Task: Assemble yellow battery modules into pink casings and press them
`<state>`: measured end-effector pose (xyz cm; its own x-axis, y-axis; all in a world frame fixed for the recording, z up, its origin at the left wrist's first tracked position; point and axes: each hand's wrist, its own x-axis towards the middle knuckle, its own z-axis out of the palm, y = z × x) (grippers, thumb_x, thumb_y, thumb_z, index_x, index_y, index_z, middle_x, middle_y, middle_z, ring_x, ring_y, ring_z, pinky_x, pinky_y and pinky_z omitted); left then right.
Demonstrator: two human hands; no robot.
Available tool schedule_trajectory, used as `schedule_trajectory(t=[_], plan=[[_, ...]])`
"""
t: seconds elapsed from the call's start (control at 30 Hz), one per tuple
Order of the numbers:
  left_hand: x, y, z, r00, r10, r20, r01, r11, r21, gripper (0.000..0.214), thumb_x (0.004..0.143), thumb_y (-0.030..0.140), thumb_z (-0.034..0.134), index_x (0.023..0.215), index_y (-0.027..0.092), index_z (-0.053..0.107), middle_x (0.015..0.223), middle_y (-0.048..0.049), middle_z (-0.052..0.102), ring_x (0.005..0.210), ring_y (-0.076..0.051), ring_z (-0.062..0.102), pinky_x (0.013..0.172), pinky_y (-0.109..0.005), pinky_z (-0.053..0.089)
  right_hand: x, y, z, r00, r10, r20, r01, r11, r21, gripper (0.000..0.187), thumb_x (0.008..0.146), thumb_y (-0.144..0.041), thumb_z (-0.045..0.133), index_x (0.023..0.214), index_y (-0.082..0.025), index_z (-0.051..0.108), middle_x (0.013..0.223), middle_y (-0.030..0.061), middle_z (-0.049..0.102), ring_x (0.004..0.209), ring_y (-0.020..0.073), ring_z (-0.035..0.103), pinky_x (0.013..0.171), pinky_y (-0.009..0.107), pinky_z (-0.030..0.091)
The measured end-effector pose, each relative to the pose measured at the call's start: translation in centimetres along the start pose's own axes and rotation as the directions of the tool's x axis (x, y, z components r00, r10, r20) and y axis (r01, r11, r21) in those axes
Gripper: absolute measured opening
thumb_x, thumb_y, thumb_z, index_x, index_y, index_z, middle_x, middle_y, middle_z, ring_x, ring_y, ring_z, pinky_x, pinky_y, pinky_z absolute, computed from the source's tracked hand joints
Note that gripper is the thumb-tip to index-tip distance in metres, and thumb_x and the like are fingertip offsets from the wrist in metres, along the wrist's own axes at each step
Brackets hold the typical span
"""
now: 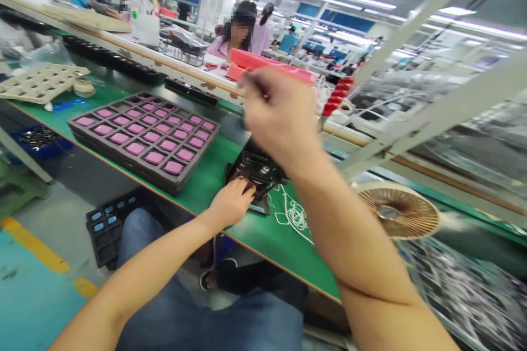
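Note:
A black metal fixture (257, 167) stands on the green bench, partly hidden behind my right forearm. My left hand (233, 201) reaches to its front, fingers bent together against a small dark part (249, 187) whose kind I cannot make out. Above the fixture, my right hand (282, 112) is raised and closed in a fist, slightly blurred. A dark end shows at its thumb side, but what it grips is mostly hidden. Just right of that fist a red ribbed handle (338, 96) sticks up. Thin white cord (296, 215) lies tangled beside the fixture.
To the left lies a black compartment tray (175, 180) with several pink pieces. Farther left are a beige tray (39, 83) and a small round jar (83, 85). A round fan (397, 211) stands right. A rail (177, 64) runs behind; people sit beyond it.

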<state>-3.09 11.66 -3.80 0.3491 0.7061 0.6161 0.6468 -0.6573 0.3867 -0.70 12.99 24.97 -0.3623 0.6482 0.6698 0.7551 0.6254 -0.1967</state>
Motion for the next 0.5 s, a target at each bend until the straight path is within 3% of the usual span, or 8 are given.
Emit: schedule_trajectory(t=[0.03,0.1,0.17,0.23,0.3,0.37,0.4,0.5], plan=[[0.0,0.0,0.0,1.000,0.002,-0.002,-0.002,1.000,-0.008,0.038,0.108,0.025,0.052,0.140,0.011,0.067,0.141,-0.0242,0.067,0.143,-0.037,0.059,0.122,-0.056,0.048,0.1,1.0,-3.0,0.986,-0.007,-0.165,-0.008,0.996,-0.086,0.029,0.110,-0.033,0.056,0.110,-0.016,0.079,0.099,0.0082,0.078,0.097,0.0213,0.071,0.086,0.034,0.049],[-0.1,0.0,-0.3,1.000,0.002,-0.007,-0.002,1.000,-0.022,0.038,0.107,0.024,0.053,0.141,0.012,0.065,0.141,-0.0217,0.067,0.145,-0.035,0.058,0.124,-0.054,0.048,1.1,4.0,-7.6,0.935,0.100,-0.341,-0.193,0.949,-0.250,0.038,0.111,-0.037,0.051,0.120,-0.013,0.078,0.116,0.0131,0.077,0.112,0.0246,0.069,0.090,0.039,0.045],[-0.5,0.3,-0.8,1.000,-0.019,-0.022,0.018,0.999,-0.031,0.037,0.107,0.020,0.051,0.141,0.014,0.063,0.143,-0.0196,0.066,0.146,-0.033,0.057,0.124,-0.052,0.049,2.5,7.4,-9.6,0.904,0.286,-0.319,-0.387,0.864,-0.321,0.060,0.108,-0.054,0.045,0.120,-0.004,0.075,0.121,0.0169,0.076,0.118,0.0261,0.068,0.087,0.042,0.043],[-1.4,0.9,-1.6,0.997,-0.054,-0.048,0.052,0.998,-0.036,0.034,0.108,0.018,0.048,0.138,0.015,0.064,0.144,-0.0190,0.065,0.146,-0.032,0.058,0.123,-0.053,0.051,3.2,10.4,-9.6,0.910,0.389,-0.146,-0.414,0.878,-0.241,0.087,0.101,-0.069,0.029,0.106,0.006,0.073,0.107,0.0165,0.077,0.104,0.0204,0.072,0.077,0.038,0.042],[-2.9,1.8,-2.7,0.995,-0.078,-0.069,0.076,0.996,-0.039,0.033,0.108,0.016,0.046,0.134,0.015,0.066,0.144,-0.0192,0.066,0.145,-0.032,0.059,0.121,-0.053,0.053,2.6,11.8,-8.5,0.952,0.306,-0.012,-0.307,0.952,-0.021,0.096,0.100,-0.070,0.014,0.095,0.006,0.073,0.089,0.0123,0.077,0.081,0.0106,0.072,0.069,0.031,0.041],[-4.7,2.8,-4.5,0.995,-0.074,-0.071,0.072,0.997,-0.032,0.033,0.106,0.012,0.048,0.132,0.015,0.067,0.142,-0.0175,0.068,0.143,-0.030,0.061,0.120,-0.051,0.054,0.3,11.9,-7.1,0.989,0.107,-0.099,-0.096,0.989,0.114,0.086,0.110,-0.062,0.019,0.094,0.000,0.076,0.082,0.0092,0.078,0.070,0.0062,0.069,0.068,0.025,0.043],[-5.6,3.4,-5.6,0.996,-0.051,-0.073,0.049,0.998,-0.031,0.034,0.104,0.009,0.049,0.132,0.016,0.067,0.141,-0.0165,0.069,0.142,-0.029,0.061,0.119,-0.049,0.055,-1.4,11.6,-6.4,0.979,0.010,-0.205,0.011,0.995,0.101,0.074,0.114,-0.055,0.028,0.095,-0.004,0.078,0.080,0.0081,0.078,0.068,0.0063,0.069,0.069,0.023,0.045],[-6.9,4.2,-9.6,0.989,0.075,-0.124,-0.078,0.997,-0.024,0.039,0.096,0.002,0.051,0.126,0.018,0.070,0.131,-0.0137,0.074,0.129,-0.027,0.068,0.108,-0.048,0.060,-7.4,10.9,-3.9,0.860,-0.209,-0.465,0.214,0.976,-0.041,0.033,0.113,-0.028,0.052,0.105,-0.014,0.080,0.087,0.0078,0.081,0.078,0.0130,0.076,0.076,0.025,0.053]])
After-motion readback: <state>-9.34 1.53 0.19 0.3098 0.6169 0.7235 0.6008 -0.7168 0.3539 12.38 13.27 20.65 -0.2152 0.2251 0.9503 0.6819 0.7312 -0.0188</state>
